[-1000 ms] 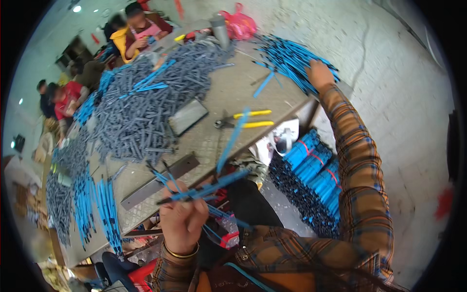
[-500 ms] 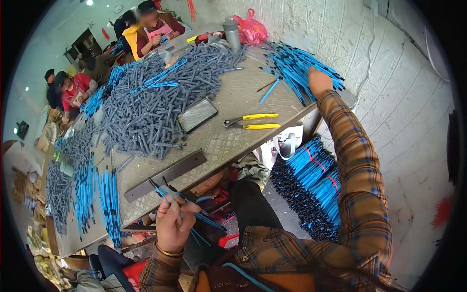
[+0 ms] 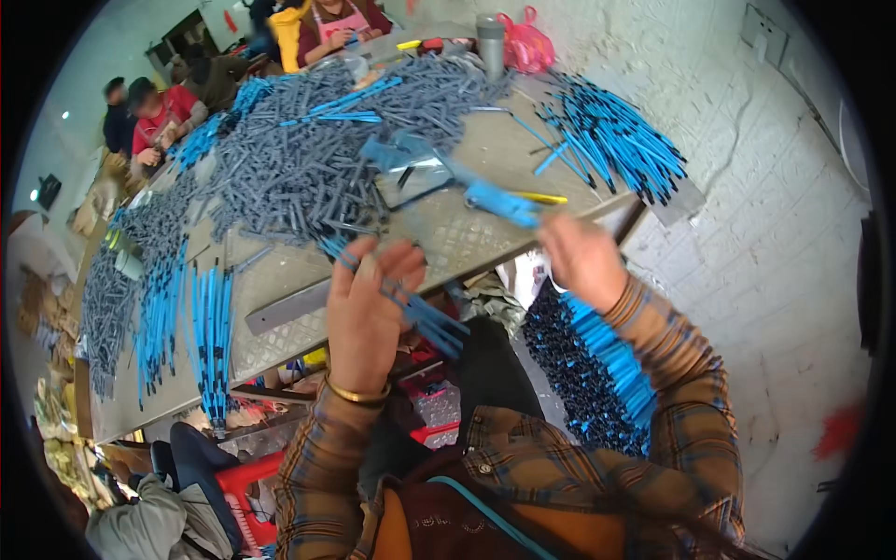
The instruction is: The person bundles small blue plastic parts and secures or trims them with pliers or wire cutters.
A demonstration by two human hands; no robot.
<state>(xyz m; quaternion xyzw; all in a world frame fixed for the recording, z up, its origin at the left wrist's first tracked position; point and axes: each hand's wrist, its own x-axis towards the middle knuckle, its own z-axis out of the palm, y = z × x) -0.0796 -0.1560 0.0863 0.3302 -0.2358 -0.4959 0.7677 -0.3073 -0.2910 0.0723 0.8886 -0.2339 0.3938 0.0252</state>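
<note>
My left hand [image 3: 362, 313] is raised over the table's near edge, its fingers closed round a few thin blue sticks [image 3: 434, 322] that poke out on both sides. To its right, my right hand [image 3: 586, 259] is smeared by motion. It grips a small bunch of blue sticks [image 3: 504, 203], whose far ends blur across a shallow clear-topped box [image 3: 420, 179]. Behind the right hand lies a loose heap of blue sticks with black ends [image 3: 621, 135]. The yellow-handled pincers [image 3: 549, 197] are mostly hidden by the bunch.
Grey plastic plugs [image 3: 289, 163] are piled across the table. A metal bar [image 3: 287, 308] lies along the near edge, more blue sticks [image 3: 213, 327] to its left. Tied blue bundles [image 3: 602, 359] stand below. A grey flask [image 3: 490, 47] and pink bag [image 3: 529, 45] sit at the back; co-workers sit beyond.
My right hand has come back from the stick heap toward the middle, bringing a bunch of sticks. My left hand has risen toward the table, still holding its sticks. The view has shifted slightly.
</note>
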